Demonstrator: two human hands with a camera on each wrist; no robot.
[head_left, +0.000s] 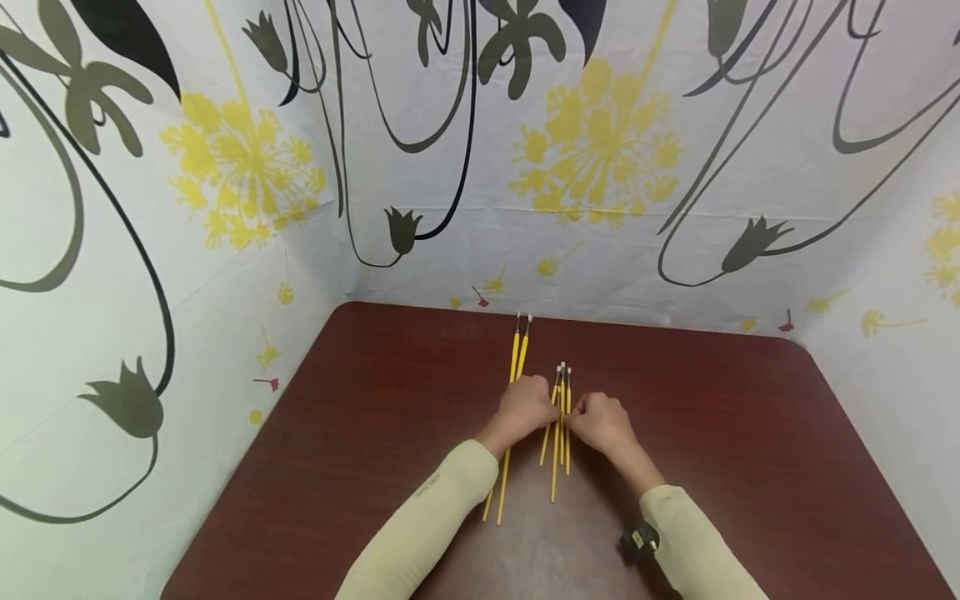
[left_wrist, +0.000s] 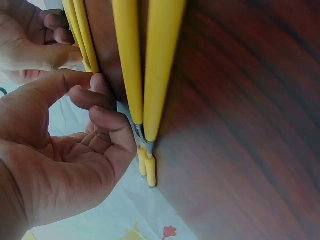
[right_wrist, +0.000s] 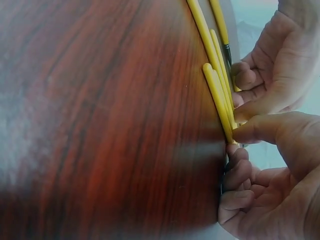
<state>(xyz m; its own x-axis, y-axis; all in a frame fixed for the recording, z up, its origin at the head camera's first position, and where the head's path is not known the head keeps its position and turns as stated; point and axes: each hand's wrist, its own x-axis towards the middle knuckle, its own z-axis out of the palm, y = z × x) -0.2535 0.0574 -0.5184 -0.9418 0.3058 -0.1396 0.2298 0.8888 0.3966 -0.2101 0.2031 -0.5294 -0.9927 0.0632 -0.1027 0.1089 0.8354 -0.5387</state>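
Observation:
Two groups of thin yellow sticks with a metal collar near the far end lie on a dark red-brown table (head_left: 375,417). A longer pair (head_left: 516,350) (left_wrist: 145,75) lies on the left, partly under my left wrist. A shorter bunch (head_left: 561,450) (right_wrist: 217,95) (left_wrist: 80,30) lies just to its right. My left hand (head_left: 551,412) (left_wrist: 95,95) (right_wrist: 240,80) and right hand (head_left: 572,421) (right_wrist: 240,137) (left_wrist: 60,40) meet at the bunch's middle. Each hand pinches the bunch between thumb and curled fingers. The bunch still lies on the table.
Cloth walls (head_left: 600,208) printed with yellow flowers and dark stems close in the table at the back and both sides. A black strapped device (head_left: 639,540) sits on my right wrist. Bare tabletop (head_left: 750,433) spreads to the right and left of the sticks.

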